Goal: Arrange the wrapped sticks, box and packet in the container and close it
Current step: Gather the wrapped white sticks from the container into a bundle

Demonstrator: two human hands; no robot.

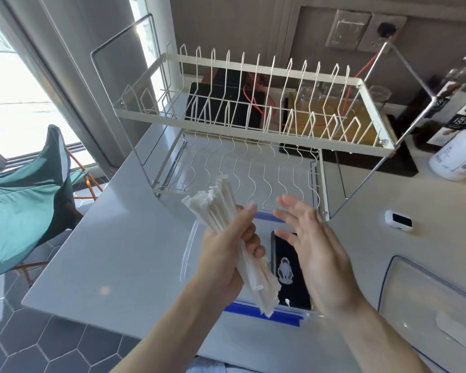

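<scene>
My left hand (228, 254) grips a bundle of white paper-wrapped sticks (215, 203) around its middle, tilted from upper left to lower right above a clear container with blue clips (256, 312). A black box with a white figure printed on it (287, 273) lies inside the container. My right hand (315, 249) hovers over the box with its fingers spread and nothing in it. The packet is not in sight. A clear lid with a blue edge (425, 300) lies on the counter to the right.
A white two-tier wire dish rack (242, 114) stands right behind the container. A small white device (398, 220) lies at the right, with bottles (457, 125) at the far right. The counter's edge drops to a tiled floor on the left, by a green folding chair (24, 200).
</scene>
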